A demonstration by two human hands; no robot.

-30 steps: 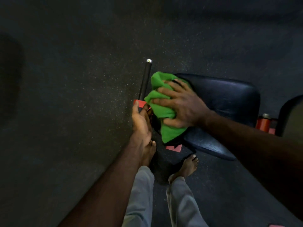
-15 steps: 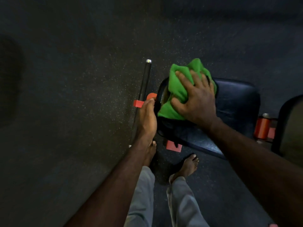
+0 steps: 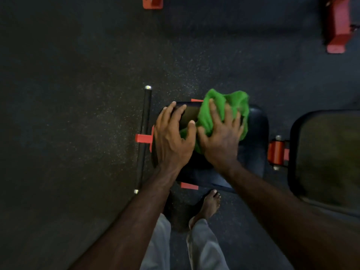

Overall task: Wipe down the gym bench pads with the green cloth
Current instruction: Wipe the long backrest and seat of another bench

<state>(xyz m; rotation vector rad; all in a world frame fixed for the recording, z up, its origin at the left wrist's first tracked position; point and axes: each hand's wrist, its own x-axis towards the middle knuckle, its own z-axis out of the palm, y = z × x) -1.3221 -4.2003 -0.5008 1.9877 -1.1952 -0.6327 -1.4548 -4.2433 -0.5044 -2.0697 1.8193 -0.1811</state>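
A crumpled green cloth point(image 3: 233, 106) lies on the black seat pad point(image 3: 257, 133) of the gym bench, near its far edge. My right hand point(image 3: 220, 137) presses the cloth down with spread, fairly straight fingers. My left hand point(image 3: 173, 137) rests on the pad's left end with its fingers over the edge and its thumb touching the cloth. A second, larger black pad point(image 3: 327, 160) stands at the right.
A black bar with silver caps point(image 3: 144, 137) lies on the floor left of the bench, fixed to a red bracket point(image 3: 143, 138). A red frame joint point(image 3: 276, 152) links the two pads. More red equipment point(image 3: 336, 26) stands at the far right. My bare foot point(image 3: 208, 205) is below the pad.
My left hand left the bracket by the bar and came onto the pad's left end. My right hand slid the cloth across the pad towards its far side.
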